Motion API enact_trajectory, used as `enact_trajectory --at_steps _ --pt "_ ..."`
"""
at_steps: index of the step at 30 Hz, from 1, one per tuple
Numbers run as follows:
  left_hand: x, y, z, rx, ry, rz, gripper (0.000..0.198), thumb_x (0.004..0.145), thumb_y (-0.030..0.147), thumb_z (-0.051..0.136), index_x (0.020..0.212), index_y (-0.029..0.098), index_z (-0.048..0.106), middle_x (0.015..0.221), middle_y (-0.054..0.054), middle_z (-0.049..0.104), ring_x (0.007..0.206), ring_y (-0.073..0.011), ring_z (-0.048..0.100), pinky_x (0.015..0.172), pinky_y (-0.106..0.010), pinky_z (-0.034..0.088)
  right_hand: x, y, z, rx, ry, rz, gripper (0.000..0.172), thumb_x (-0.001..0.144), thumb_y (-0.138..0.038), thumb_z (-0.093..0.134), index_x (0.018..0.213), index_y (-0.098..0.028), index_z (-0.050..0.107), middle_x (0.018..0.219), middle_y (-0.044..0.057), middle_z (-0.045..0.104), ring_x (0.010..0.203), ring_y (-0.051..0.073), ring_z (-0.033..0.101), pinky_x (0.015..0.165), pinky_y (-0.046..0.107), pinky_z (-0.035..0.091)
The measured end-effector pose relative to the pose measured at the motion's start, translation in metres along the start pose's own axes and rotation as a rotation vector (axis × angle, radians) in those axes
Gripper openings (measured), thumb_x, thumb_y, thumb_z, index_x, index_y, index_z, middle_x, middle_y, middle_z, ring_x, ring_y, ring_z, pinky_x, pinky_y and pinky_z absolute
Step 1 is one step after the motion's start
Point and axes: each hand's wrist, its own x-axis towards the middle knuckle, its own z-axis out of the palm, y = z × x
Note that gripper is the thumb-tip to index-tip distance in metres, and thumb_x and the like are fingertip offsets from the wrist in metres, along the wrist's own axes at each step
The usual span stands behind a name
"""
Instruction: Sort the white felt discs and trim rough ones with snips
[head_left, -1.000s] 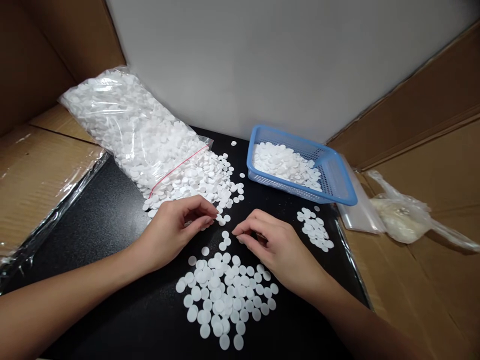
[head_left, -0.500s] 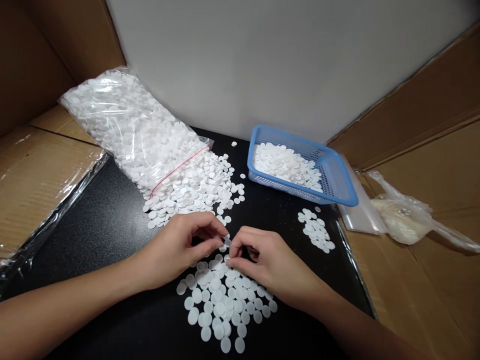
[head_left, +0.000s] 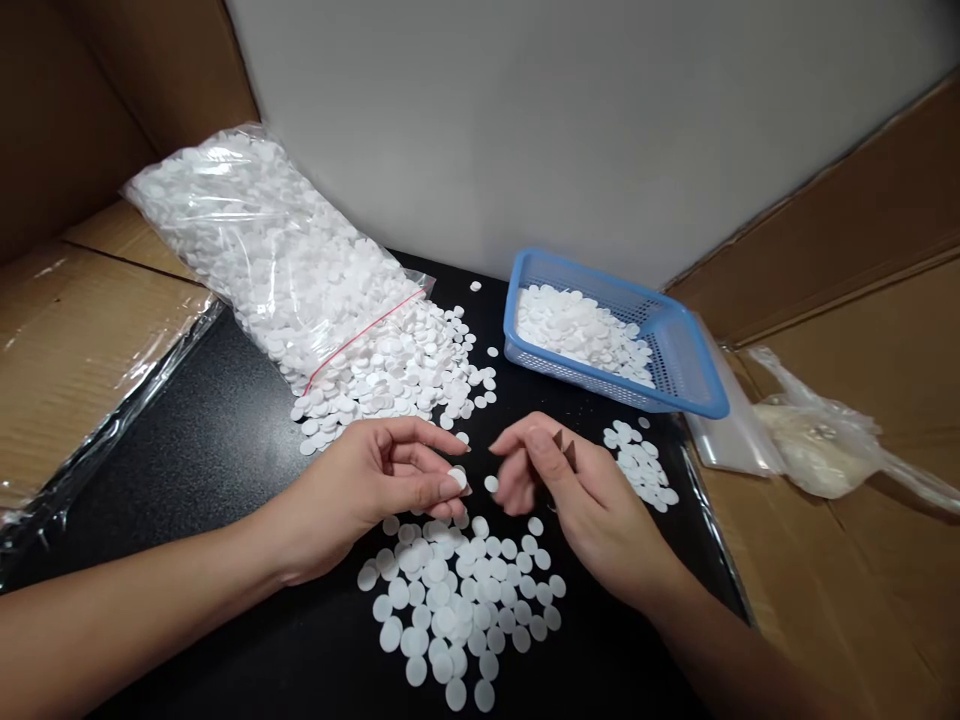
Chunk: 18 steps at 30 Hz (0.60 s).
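My left hand (head_left: 401,475) pinches a small white disc (head_left: 458,479) between its thumb and fingers, above the black table. To its right, my right hand (head_left: 559,480) hovers with its index finger stretched out and its thumb lifted apart; the lower fingers are curled and smeared by motion. Small brown patches show behind the right thumb, and I cannot make out what they are. Below both hands lies a loose spread of white discs (head_left: 457,610), with one single disc (head_left: 491,484) between the hands. A larger heap of discs (head_left: 390,375) spills from a clear zip bag (head_left: 262,250).
A blue plastic basket (head_left: 709,385) at the back right holds many white discs. A small group of discs (head_left: 643,467) lies in front of it. Further right are a flat clear bag (head_left: 739,445) and a knotted plastic bag (head_left: 810,450). Cardboard (head_left: 847,560) borders the black table (head_left: 202,420).
My hands have moved apart, the right one shifting right and its fingers loosening. A white disc now shows in my left fingertips. Several discs near the right hand lie more spread out.
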Motion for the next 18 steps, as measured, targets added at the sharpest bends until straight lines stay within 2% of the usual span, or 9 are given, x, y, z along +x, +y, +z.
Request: enact_trajectory --at_steps 2,4,7,9,10,12,15,18 --pt "-0.001 0.0 0.0 -0.049 0.019 -0.023 0.023 0.074 0.015 0.084 0.094 0.012 0.072 0.072 -0.001 0.075 0.067 -0.0093 0.071 0.068 -0.017 0.055 -0.001 -0.002 -0.004 -0.181 0.008 0.01 0.043 0.102 -0.057 0.036 0.095 -0.022 0.059 0.058 -0.005 0.047 0.05 0.012 0.043 0.048 0.025 0.035" --pt "-0.001 0.0 0.0 -0.083 0.028 -0.048 0.021 0.073 0.015 0.085 0.092 0.012 0.075 0.072 -0.002 0.075 0.066 -0.0084 0.07 0.068 -0.015 0.054 -0.003 -0.004 -0.006 -0.335 0.019 -0.009 0.039 0.102 -0.055 0.039 0.106 -0.022 0.059 0.062 -0.005 0.046 0.052 0.013 0.043 0.048 0.025 0.035" --pt "0.0 -0.002 -0.002 -0.117 0.031 -0.065 0.019 0.073 0.016 0.086 0.089 0.011 0.077 0.07 -0.003 0.075 0.064 -0.007 0.068 0.065 -0.014 0.052 -0.004 -0.005 -0.008 -0.427 0.022 -0.123 0.041 0.104 -0.048 0.036 0.135 -0.025 0.051 0.088 0.001 0.059 0.076 0.016 0.058 0.069 0.029 0.049" --pt "0.0 -0.003 -0.003 -0.132 0.034 -0.06 0.019 0.073 0.017 0.086 0.089 0.012 0.078 0.07 -0.003 0.075 0.062 -0.0065 0.067 0.064 -0.014 0.052 -0.005 -0.004 -0.006 -0.447 0.024 -0.212 0.043 0.105 -0.042 0.033 0.143 -0.027 0.048 0.1 0.005 0.062 0.09 0.019 0.061 0.081 0.033 0.05" --pt "0.001 -0.004 -0.003 -0.136 0.034 -0.054 0.02 0.073 0.017 0.086 0.09 0.012 0.078 0.07 -0.002 0.075 0.062 -0.0064 0.066 0.064 -0.015 0.052 -0.005 -0.002 -0.004 -0.445 0.024 -0.242 0.043 0.105 -0.04 0.035 0.144 -0.027 0.049 0.1 0.005 0.062 0.091 0.019 0.061 0.082 0.033 0.051" --pt "0.001 -0.004 -0.004 -0.138 0.033 -0.043 0.02 0.073 0.017 0.086 0.09 0.012 0.079 0.071 -0.002 0.075 0.061 -0.0064 0.066 0.064 -0.016 0.052 -0.006 -0.001 0.001 -0.411 0.038 -0.271 0.039 0.103 -0.036 0.043 0.138 -0.025 0.055 0.092 0.004 0.063 0.08 0.017 0.062 0.072 0.029 0.052" --pt "0.001 -0.004 -0.003 -0.124 0.023 -0.05 0.019 0.075 0.019 0.085 0.092 0.012 0.079 0.072 -0.003 0.075 0.063 -0.0076 0.067 0.067 -0.017 0.053 -0.007 -0.001 0.01 -0.33 0.093 -0.288 0.023 0.097 -0.028 0.054 0.116 -0.023 0.066 0.078 0.001 0.061 0.061 0.013 0.055 0.053 0.023 0.047" --pt "0.001 -0.003 -0.002 -0.122 0.014 -0.077 0.018 0.078 0.022 0.082 0.093 0.013 0.079 0.077 -0.005 0.077 0.069 -0.0096 0.071 0.075 -0.019 0.055 -0.007 -0.003 0.017 -0.282 0.123 -0.323 0.011 0.093 -0.024 0.057 0.096 -0.022 0.067 0.074 -0.001 0.061 0.053 0.01 0.049 0.047 0.022 0.041"
